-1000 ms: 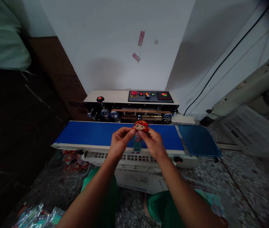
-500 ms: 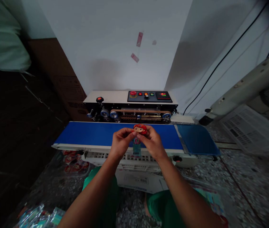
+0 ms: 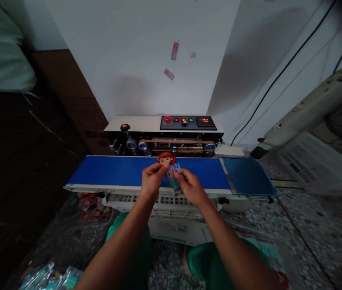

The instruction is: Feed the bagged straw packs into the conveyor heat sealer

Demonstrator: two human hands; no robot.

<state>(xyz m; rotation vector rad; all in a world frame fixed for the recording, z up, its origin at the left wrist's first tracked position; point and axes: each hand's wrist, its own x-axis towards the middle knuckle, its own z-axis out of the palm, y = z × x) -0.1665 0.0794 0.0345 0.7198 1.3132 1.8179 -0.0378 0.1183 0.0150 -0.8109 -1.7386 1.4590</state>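
My left hand (image 3: pixel 152 179) pinches a small toy packet (image 3: pixel 168 167) by its red-haired cartoon head, held just above the blue conveyor belt (image 3: pixel 113 171) of a band sealer machine (image 3: pixel 146 125). Fingers of my right hand (image 3: pixel 190 186) are closed on the packet's lower clear part, tilted down to the right. Both hands meet in front of the sealer's rollers.
The sealer's control panel (image 3: pixel 189 121) shows lit buttons and a display. A pile of similar packets (image 3: pixel 92 203) lies on the floor under the belt's left end, more packets (image 3: pixel 50 276) at bottom left. A cardboard box (image 3: pixel 80 104) stands left; a fan and grille (image 3: pixel 318 161) stand right.
The packet has shifted slightly left and tilted; my right hand slid from the head down to the lower part. The view has drifted a little.
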